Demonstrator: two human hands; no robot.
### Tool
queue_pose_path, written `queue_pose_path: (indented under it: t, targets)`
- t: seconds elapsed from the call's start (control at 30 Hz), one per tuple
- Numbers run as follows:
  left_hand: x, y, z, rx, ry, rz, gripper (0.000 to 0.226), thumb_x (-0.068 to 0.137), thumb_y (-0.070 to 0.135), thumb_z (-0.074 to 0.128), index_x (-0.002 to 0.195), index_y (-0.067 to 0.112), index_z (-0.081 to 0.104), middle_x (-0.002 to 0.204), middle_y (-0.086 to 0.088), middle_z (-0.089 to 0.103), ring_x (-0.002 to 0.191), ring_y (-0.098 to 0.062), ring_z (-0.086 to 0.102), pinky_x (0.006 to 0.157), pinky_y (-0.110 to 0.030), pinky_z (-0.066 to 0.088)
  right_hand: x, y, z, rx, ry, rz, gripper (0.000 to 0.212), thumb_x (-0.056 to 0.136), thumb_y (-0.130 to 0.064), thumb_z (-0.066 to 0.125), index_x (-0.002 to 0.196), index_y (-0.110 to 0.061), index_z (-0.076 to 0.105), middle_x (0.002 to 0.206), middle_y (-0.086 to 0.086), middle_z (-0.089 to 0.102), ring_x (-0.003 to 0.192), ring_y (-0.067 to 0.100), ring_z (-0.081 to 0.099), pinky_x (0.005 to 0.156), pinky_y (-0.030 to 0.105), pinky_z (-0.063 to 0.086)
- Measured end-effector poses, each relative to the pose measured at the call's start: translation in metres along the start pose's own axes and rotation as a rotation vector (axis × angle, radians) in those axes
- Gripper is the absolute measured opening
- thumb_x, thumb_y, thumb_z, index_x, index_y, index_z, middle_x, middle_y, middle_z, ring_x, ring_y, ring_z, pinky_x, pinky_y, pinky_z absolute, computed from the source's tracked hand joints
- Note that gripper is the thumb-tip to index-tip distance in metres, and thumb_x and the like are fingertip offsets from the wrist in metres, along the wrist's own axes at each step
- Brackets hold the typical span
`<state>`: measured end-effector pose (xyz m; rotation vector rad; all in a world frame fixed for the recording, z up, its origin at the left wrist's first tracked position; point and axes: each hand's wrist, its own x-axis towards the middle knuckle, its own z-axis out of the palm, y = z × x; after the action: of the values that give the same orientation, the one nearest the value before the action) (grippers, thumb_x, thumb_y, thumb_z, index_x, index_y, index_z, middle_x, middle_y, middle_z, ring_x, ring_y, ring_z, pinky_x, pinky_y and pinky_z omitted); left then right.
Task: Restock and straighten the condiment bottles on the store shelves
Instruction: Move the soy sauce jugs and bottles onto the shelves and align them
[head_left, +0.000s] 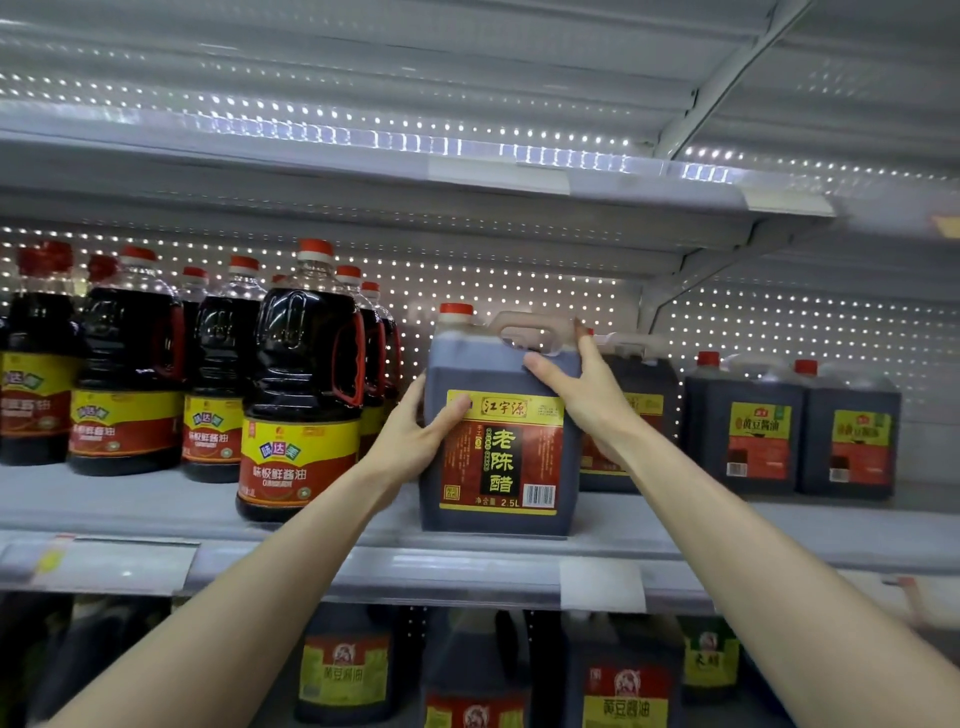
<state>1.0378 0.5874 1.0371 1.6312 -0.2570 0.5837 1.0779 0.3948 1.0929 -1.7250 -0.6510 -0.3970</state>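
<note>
The left grip (415, 436) and right grip (587, 395) both hold the vinegar jug (498, 457), which stands on the shelf (467, 566). The job looks partway done; gaps beside it need filling.

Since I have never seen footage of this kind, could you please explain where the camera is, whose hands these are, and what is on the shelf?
There is no machine here: one camera worn on a person's head looks forward at a store shelf. The bare left hand and right hand grip a square dark vinegar jug with a red cap, which stands near the shelf's front edge. Left of it stand round soy sauce bottles with red caps; right of it, more square dark jugs. More labelled jugs show on the shelf below.
</note>
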Motion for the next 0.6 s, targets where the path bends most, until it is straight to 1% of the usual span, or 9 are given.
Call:
queue_pose_path:
  t: [0.07, 0.1, 0.17, 0.27, 0.33, 0.4, 0.5, 0.6]
  targets:
    - [-0.007, -0.003, 0.002, 0.023, -0.032, 0.024, 0.050, 0.087, 0.037, 0.062, 0.132, 0.035, 0.042, 0.109, 0.008, 0.067, 0.087, -0.002, 0.069, 0.067, -0.020, 0.055, -0.014, 0.011, 0.001, 0.071, -0.021, 0.053, 0.073, 0.089, -0.036, 0.066, 0.148, -0.026, 0.024, 0.129, -0.003, 0.054, 0.102, 0.014, 0.063, 0.074, 0.026, 0.054]
    - [-0.010, -0.003, 0.002, 0.038, -0.048, 0.041, 0.051, 0.087, 0.035, 0.063, 0.132, 0.037, 0.040, 0.108, 0.012, 0.066, 0.087, 0.002, 0.067, 0.066, -0.016, 0.054, -0.021, 0.017, 0.002, 0.087, -0.033, 0.060, 0.069, 0.090, -0.034, 0.064, 0.148, -0.027, 0.026, 0.126, -0.002, 0.058, 0.101, 0.013, 0.064, 0.075, 0.027, 0.055]
    - [-0.016, -0.003, 0.003, 0.045, -0.077, 0.057, 0.056, 0.088, 0.029, 0.064, 0.135, 0.038, 0.035, 0.107, 0.015, 0.064, 0.085, 0.008, 0.066, 0.062, -0.011, 0.052, -0.033, 0.029, 0.004, 0.076, -0.057, 0.078, 0.064, 0.093, -0.033, 0.060, 0.147, -0.028, 0.027, 0.128, -0.001, 0.060, 0.107, 0.014, 0.063, 0.083, 0.031, 0.055]
    - [-0.019, -0.006, 0.000, 0.051, -0.102, 0.065, 0.067, 0.088, 0.022, 0.066, 0.143, 0.036, 0.030, 0.112, 0.013, 0.064, 0.091, 0.004, 0.066, 0.064, -0.013, 0.053, -0.042, 0.036, 0.007, 0.057, -0.088, 0.141, 0.060, 0.094, -0.038, 0.057, 0.145, -0.032, 0.027, 0.131, -0.002, 0.058, 0.115, 0.020, 0.060, 0.095, 0.046, 0.052]
    - [-0.020, -0.007, -0.001, 0.035, -0.097, 0.065, 0.072, 0.089, 0.019, 0.065, 0.147, 0.037, 0.026, 0.115, 0.012, 0.062, 0.093, 0.000, 0.065, 0.065, -0.014, 0.054, -0.042, 0.037, 0.007, 0.053, -0.089, 0.160, 0.060, 0.093, -0.039, 0.058, 0.144, -0.034, 0.028, 0.131, -0.002, 0.058, 0.116, 0.022, 0.060, 0.096, 0.052, 0.050]
    - [-0.022, -0.009, -0.002, 0.019, -0.083, 0.056, 0.075, 0.089, 0.019, 0.064, 0.149, 0.039, 0.024, 0.119, 0.010, 0.061, 0.096, -0.003, 0.065, 0.066, -0.017, 0.055, -0.043, 0.036, 0.008, 0.051, -0.073, 0.161, 0.058, 0.093, -0.039, 0.059, 0.143, -0.033, 0.031, 0.130, -0.003, 0.059, 0.115, 0.022, 0.059, 0.095, 0.054, 0.050]
    - [-0.022, -0.012, -0.004, 0.008, -0.075, 0.057, 0.077, 0.090, 0.020, 0.064, 0.150, 0.040, 0.020, 0.121, 0.009, 0.061, 0.098, -0.006, 0.065, 0.069, -0.021, 0.057, -0.044, 0.036, 0.011, 0.047, -0.050, 0.154, 0.056, 0.093, -0.037, 0.058, 0.142, -0.031, 0.033, 0.129, -0.001, 0.059, 0.115, 0.021, 0.059, 0.094, 0.049, 0.052]
    - [-0.019, -0.012, -0.005, 0.003, -0.072, 0.061, 0.079, 0.090, 0.020, 0.064, 0.151, 0.041, 0.018, 0.121, 0.010, 0.060, 0.097, -0.005, 0.064, 0.068, -0.021, 0.057, -0.042, 0.036, 0.012, 0.045, -0.041, 0.144, 0.056, 0.092, -0.037, 0.059, 0.142, -0.029, 0.035, 0.130, -0.001, 0.059, 0.114, 0.019, 0.060, 0.094, 0.046, 0.052]
